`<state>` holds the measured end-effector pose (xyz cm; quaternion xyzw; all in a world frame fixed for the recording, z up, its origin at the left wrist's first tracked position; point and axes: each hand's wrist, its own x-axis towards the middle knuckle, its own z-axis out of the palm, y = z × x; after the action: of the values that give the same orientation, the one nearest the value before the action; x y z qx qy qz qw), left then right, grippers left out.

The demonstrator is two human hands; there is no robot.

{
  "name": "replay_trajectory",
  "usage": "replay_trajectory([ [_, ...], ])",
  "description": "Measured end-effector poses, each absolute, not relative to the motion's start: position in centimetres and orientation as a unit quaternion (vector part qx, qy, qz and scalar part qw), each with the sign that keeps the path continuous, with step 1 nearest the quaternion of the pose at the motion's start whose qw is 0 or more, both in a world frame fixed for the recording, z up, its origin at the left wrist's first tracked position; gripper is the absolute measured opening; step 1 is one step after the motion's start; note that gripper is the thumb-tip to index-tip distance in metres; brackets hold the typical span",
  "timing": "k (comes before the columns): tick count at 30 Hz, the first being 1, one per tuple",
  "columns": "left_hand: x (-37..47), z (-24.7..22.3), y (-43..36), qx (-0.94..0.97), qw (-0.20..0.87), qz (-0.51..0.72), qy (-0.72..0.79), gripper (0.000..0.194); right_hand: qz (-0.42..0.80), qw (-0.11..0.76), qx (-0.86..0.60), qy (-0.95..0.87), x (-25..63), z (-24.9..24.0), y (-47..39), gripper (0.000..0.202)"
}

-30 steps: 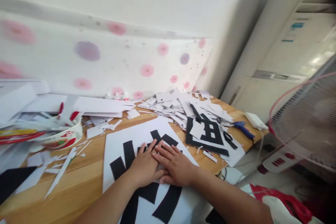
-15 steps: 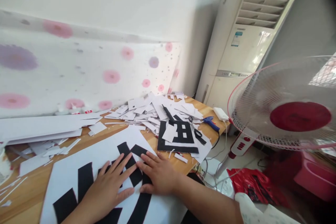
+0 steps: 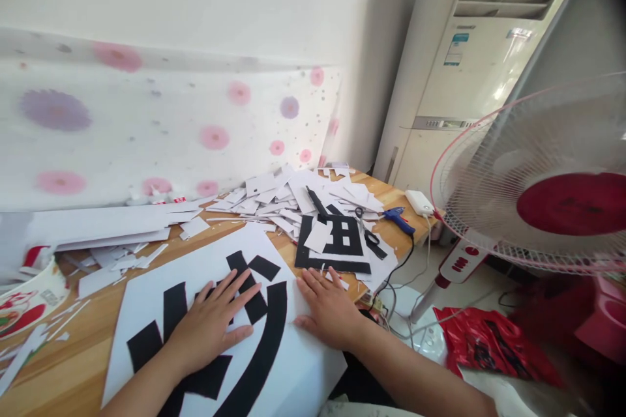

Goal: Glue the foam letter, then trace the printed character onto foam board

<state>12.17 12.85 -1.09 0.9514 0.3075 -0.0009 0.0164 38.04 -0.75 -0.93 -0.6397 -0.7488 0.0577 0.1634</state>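
A large white board [image 3: 303, 365] lies on the wooden table, bearing several black cut shapes. My left hand [image 3: 212, 326] rests flat on the black shapes at the middle of the board, fingers spread, covering part of them. My right hand [image 3: 327, 309] lies at the board's right edge, its fingers apart and nothing held. Between the two hands a long curved black strip [image 3: 267, 352] runs down toward the bottom. A small black piece [image 3: 265, 267] sits just above the strip's top end. Beyond my right hand is a black character-like cutout [image 3: 304, 251] with a white scrap on it.
White scraps [image 3: 264, 184] are heaped at the table's back. Black-handled scissors [image 3: 372, 238], a blue glue gun [image 3: 398, 220] and a white power adapter [image 3: 418, 202] lie to the right. A fan [image 3: 567, 202] stands beside the table; a bowl [image 3: 42, 296] is at left.
My right hand has moved right, off the black shapes, uncovering the curved strip and the small piece above it. My left hand stays on the shapes. The view has shifted slightly.
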Motion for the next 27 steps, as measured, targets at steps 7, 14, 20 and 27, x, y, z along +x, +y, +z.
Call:
replay_trajectory([
  [7, 12.4, 0.1, 12.1, 0.945, 0.055, -0.023, 0.323, 0.062, -0.069, 0.214, -0.726, -0.65, 42.4, -2.1, -1.3, 0.026],
  [14, 12.8, 0.6, 11.5, 0.939, 0.076, -0.038, 0.332, 0.069, -0.045, 0.102, -0.774, -0.623, 43.1, -0.7, 0.0, 0.016],
  [20, 12.8, 0.9, 11.2, 0.939, 0.085, -0.047, 0.331, 0.073, 0.05, 0.045, -0.773, -0.631, 44.3, 0.7, 0.9, 0.017],
  [27, 12.6, 0.5, 11.4, 0.941, 0.101, -0.028, 0.323, 0.071, 0.073, 0.04, -0.768, -0.634, 46.3, 1.1, -1.3, 0.019],
])
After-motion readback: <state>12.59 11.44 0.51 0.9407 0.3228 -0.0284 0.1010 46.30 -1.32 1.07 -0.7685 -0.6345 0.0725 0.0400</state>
